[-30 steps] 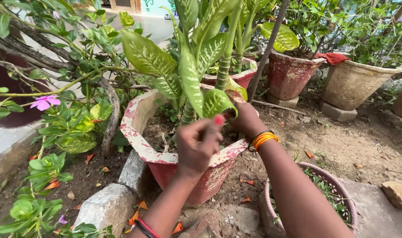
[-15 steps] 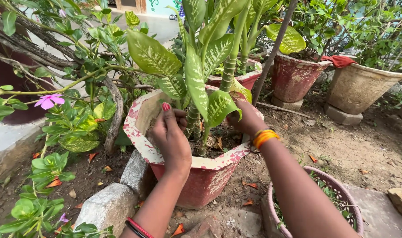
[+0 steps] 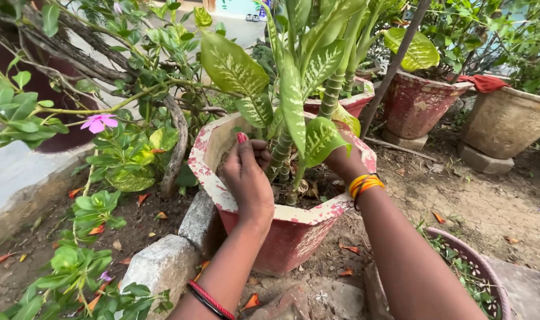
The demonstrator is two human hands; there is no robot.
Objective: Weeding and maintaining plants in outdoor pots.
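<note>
Head view shows two hands inside one octagonal red and white pot [image 3: 294,228] that holds a spotted-leaf plant with several banded green stems [image 3: 280,155]. Left hand [image 3: 248,178] is curled, fingertips pinched in the soil just left of the stems; what it pinches cannot be told. Right hand [image 3: 343,161] sits behind the stems on the pot's far right side, mostly hidden by a leaf [image 3: 320,137], so its grip cannot be told. Three more pots stand beyond the octagonal pot: two red ones [image 3: 417,101] and a tan one [image 3: 507,121]; a fifth, round pink rim [image 3: 486,278] lies under the right forearm. One pink flower [image 3: 98,122] hangs left of the pot. Two stone blocks [image 3: 163,266] press its near left side; bare earth opens to its right.
</note>
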